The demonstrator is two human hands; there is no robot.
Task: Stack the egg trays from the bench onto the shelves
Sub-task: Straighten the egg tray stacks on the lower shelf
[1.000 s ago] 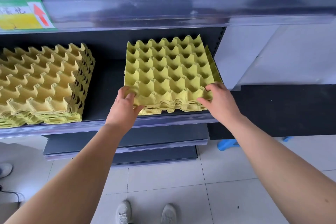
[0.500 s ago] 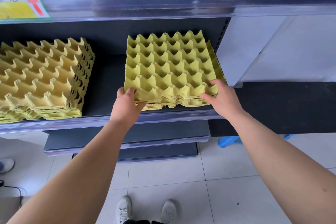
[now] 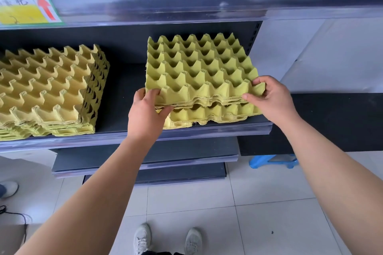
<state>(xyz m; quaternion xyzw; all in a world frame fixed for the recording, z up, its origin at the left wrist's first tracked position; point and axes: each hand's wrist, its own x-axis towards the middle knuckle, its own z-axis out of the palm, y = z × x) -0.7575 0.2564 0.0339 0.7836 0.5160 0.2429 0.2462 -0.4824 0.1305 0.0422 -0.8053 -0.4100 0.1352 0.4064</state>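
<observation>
Gripping a thin nested bundle of egg trays [image 3: 199, 70] at its near corners, we hold it over the right part of the shelf [image 3: 124, 137]. Our left hand [image 3: 145, 109] curls round the front left corner, and our right hand [image 3: 271, 99] pinches the front right corner between thumb and fingers. The trays are moulded paper pulp, matte and fibrous, yellow-green, with a grid of pointed peaks and deep cups and a ragged, wavy rim. The bundle's front edge is raised clear of the lower trays [image 3: 209, 115], which lie flat on the dark shelf board; whether its back edge touches them we cannot tell. To the left, well apart, sits a taller pile [image 3: 47, 89] of a warmer yellow. The shelf lip is glossy clear plastic, and one green and yellow label [image 3: 27, 6] with a red arrow sits on the lip above. We count two hands, two piles on this shelf plus the lifted bundle, whose layers are too tight to number, two white shoes [image 3: 142, 238] on pale floor tiles and one blue stool [image 3: 273, 160].
</observation>
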